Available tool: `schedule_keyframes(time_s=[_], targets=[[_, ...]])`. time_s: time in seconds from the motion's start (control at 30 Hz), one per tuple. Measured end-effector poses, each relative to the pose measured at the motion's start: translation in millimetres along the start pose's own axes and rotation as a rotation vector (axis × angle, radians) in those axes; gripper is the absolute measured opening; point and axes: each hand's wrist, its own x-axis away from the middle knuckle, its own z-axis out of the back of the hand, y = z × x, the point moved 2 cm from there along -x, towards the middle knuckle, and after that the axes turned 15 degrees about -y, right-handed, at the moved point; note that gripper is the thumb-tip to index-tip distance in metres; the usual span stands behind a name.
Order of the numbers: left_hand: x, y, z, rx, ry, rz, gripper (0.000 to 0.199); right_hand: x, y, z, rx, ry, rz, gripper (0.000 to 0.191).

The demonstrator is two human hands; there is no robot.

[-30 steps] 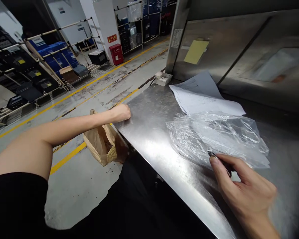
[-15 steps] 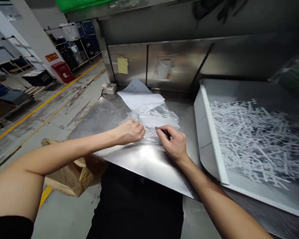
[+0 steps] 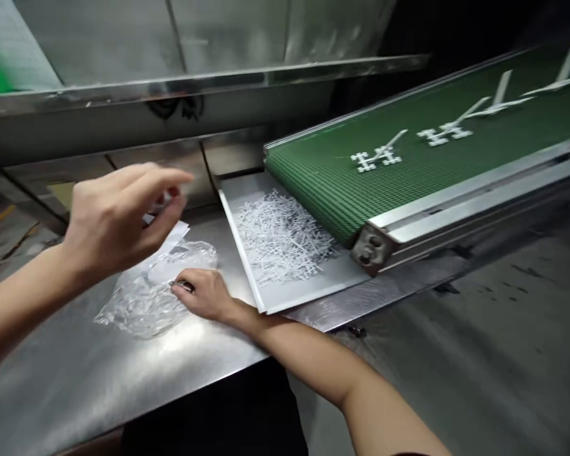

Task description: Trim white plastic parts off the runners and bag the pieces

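My left hand (image 3: 123, 218) is raised above the metal table, thumb and fingers curled toward each other; a small pale thing shows between them, too blurred to name. Low over the table, my right hand (image 3: 203, 292) is closed on a small dark metal tool (image 3: 184, 285), at the right edge of a crumpled clear plastic bag (image 3: 145, 304). White paper (image 3: 173, 237) lies behind the bag, partly hidden by my left hand. A white tray (image 3: 240, 253) to the right of my right hand holds a heap of small white plastic pieces (image 3: 285, 237).
A green conveyor belt (image 3: 323, 183) slopes over the tray's right side, carrying several white branched plastic pieces (image 3: 375, 158). Its metal end block (image 3: 371, 248) juts out near the table edge. A metal ledge (image 3: 218, 82) runs above the table at the back.
The view has swung right, bringing the conveyor into sight. My left hand has risen off the plastic bag. My right hand stays low beside the bag with the tool.
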Motion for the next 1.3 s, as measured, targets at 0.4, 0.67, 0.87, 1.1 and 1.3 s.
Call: schedule_keyframes(time_s=[0.4,0.67,0.87,1.1,1.3], targets=[[-267.2,110.3,-88.8,0.706,-0.188,-0.24,0.043,1.3,-4.0,1.4,-0.035,-0.097,0.111,0.015],[-283.2,110.6,-90.4,0.938,-0.224,-0.214,0.021,2.1,-7.9,-2.2,-0.082,-0.104,0.125,0.013],[-157.4,76.9,-14.8,1.13,-0.125,-0.063,0.016,0.2,-5.0,4.8,-0.311,-0.064,0.06,0.008],[93.2,55.8,-41.4,1.376,0.041,0.67,0.032,-2.7,4.7,-0.4,-0.817,-0.1,-0.112,0.035],[197.7,67.9,-105.5,1.495,0.052,0.963,0.037,7.6,-2.5,3.5,-0.992,-0.183,-0.253,0.037]])
